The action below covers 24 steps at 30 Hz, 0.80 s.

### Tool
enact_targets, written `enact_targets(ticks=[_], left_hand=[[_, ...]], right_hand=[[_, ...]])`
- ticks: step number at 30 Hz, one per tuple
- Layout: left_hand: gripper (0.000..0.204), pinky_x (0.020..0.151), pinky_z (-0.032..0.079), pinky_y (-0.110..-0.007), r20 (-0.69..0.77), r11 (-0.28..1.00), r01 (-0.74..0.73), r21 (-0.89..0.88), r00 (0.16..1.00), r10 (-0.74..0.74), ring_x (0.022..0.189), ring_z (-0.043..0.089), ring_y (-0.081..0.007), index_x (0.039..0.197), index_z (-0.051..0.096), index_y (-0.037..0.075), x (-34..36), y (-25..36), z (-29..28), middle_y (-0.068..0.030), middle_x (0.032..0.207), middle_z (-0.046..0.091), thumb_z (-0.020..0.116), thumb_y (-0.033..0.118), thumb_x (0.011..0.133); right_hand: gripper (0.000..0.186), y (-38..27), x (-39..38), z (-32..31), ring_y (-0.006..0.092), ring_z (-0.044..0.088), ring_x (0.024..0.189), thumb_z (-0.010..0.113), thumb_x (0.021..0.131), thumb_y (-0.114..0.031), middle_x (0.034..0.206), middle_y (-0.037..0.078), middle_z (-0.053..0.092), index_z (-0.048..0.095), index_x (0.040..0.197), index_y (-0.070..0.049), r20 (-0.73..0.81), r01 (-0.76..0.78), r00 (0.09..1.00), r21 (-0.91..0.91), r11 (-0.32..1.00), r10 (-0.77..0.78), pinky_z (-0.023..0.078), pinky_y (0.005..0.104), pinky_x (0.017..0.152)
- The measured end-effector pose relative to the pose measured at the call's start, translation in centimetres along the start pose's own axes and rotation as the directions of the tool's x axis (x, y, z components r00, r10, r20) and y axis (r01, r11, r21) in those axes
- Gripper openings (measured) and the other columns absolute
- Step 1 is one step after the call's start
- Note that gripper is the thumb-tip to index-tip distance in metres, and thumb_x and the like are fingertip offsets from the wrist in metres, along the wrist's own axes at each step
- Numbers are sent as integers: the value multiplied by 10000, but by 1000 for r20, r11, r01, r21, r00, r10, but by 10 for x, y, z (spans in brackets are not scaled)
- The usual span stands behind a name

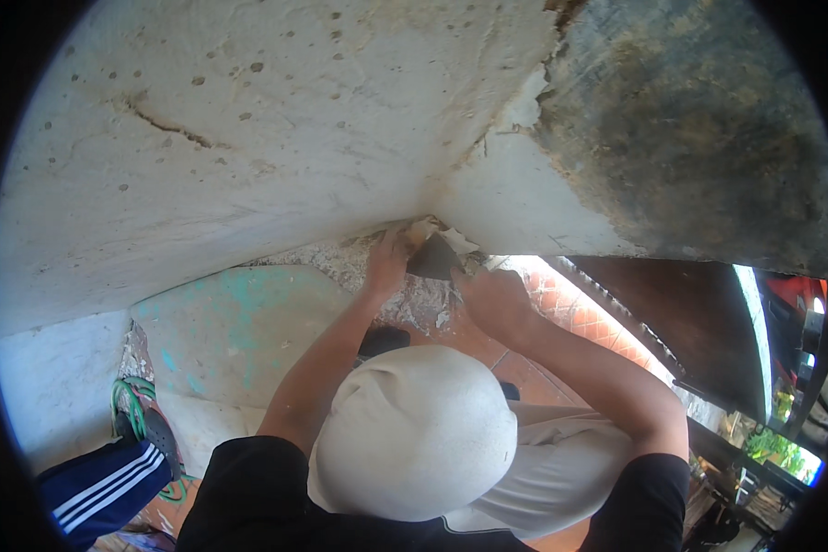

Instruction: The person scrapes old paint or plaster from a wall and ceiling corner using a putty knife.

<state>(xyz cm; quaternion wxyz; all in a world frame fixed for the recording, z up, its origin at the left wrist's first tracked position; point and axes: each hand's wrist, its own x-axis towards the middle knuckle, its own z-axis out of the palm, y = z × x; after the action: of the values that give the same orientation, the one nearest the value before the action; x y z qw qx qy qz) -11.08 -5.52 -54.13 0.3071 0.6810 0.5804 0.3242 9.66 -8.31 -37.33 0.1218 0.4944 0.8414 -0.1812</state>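
My left hand (pixel 389 264) reaches up to the ragged lower edge of a large pale panel (pixel 276 156), fingers bent against it; what they grip is hidden. Close to its right, my right hand (pixel 495 299) has its fingers closed at the right edge of a dark triangular flat piece (pixel 434 258), shaped like a scraper blade. Its tip points up into the corner where the pale surfaces meet. Torn whitish flakes (pixel 458 241) stick out above it. Crumbly pale debris (pixel 414 308) lies below and between my hands.
A pale board with turquoise patches (pixel 239 317) leans at left. Another person's navy striped leg (pixel 110 483) is beside a green cord (pixel 131 405). A dark stained panel (pixel 690 138) hangs at upper right, a brown curved panel (pixel 681 322) beneath it. The floor has reddish tiles (pixel 543 382).
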Motion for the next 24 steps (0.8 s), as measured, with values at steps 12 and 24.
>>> enact_targets(ticks=[12,24], left_hand=[[310,781,503,-430,2,987,67,-144,998,-68,924,612,-395,1215,560,45,-33,48,-32,-202,1201,545,599,56,907],[295,798,514,-377,-147,881,-431,-195,901,408,922,616,-290,1176,594,11,6,146,-85,-168,1141,564,619,-8,882]], right_hand=[[207,34,18,36,292,710,707,537,934,-145,768,138,691,699,1006,-37,12,46,999,-139,989,-45,554,416,575],[384,39,-67,-52,351,673,905,607,925,-194,1028,210,695,620,1301,-120,-1,-63,997,572,818,77,523,417,827]])
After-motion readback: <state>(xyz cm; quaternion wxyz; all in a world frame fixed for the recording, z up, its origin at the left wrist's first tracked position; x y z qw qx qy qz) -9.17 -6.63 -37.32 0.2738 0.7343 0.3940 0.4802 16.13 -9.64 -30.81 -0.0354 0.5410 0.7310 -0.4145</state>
